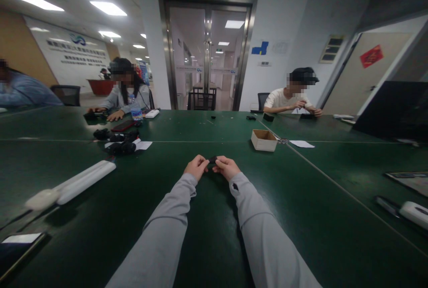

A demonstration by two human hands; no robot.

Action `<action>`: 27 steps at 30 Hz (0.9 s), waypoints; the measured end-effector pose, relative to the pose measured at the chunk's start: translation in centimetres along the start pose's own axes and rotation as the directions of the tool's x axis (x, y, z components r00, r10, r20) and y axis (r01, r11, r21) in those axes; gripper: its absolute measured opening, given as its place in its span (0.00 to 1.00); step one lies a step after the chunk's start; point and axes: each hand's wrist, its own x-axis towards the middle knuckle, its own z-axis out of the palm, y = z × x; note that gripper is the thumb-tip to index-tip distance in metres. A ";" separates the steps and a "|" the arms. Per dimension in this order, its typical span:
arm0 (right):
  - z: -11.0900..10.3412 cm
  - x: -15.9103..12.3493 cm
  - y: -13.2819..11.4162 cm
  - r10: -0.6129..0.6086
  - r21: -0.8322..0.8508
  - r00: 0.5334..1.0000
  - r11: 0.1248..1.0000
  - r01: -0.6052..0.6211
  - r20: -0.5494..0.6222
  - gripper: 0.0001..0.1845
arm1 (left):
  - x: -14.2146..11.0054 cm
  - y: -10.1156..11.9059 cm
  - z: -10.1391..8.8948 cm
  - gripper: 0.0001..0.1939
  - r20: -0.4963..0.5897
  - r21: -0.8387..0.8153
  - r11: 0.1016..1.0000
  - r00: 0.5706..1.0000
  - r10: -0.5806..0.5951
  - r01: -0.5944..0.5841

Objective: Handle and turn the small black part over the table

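A small black object is held up between my two hands, a little above the green table. My right hand pinches its right end between thumb and fingers. At its left end, the thumb and fingers of my left hand are closed; a tiny pale bit shows at their tips. Whether that bit belongs to the black object, I cannot tell. Beyond my right hand stands an open cardboard box with pale sides.
To the left lie a white power strip, black gear on paper, and a phone. A water bottle stands farther back. Paper lies right of the box. Across the table sit co-workers, one at the right handling dark items.
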 end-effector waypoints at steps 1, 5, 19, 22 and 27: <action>-0.1 0.1 0.1 0.001 0.005 1.000 1.000 -0.001 0.001 0.09 | 0.0 -0.1 0.0 0.16 0.005 0.012 1.000 1.000 0.004 -0.004; -0.1 0.1 0.1 0.013 0.024 1.000 1.000 -0.013 0.005 0.08 | 0.2 -0.2 0.0 0.22 0.014 0.031 0.999 1.000 -0.021 0.020; 0.4 -0.2 -0.4 0.032 0.008 0.999 0.999 -0.032 -0.020 0.06 | 0.2 -0.1 0.0 0.20 0.010 0.038 0.999 0.999 0.035 -0.036; 0.4 -0.1 -0.3 0.038 0.000 0.999 0.999 -0.038 -0.022 0.06 | 0.2 0.0 -0.1 0.26 -0.010 0.093 0.996 1.000 -0.006 0.007; 0.4 -0.1 -0.3 0.049 -0.002 0.998 0.999 -0.049 -0.034 0.05 | 0.1 -0.2 -0.1 0.16 0.006 0.035 0.999 0.999 0.034 -0.034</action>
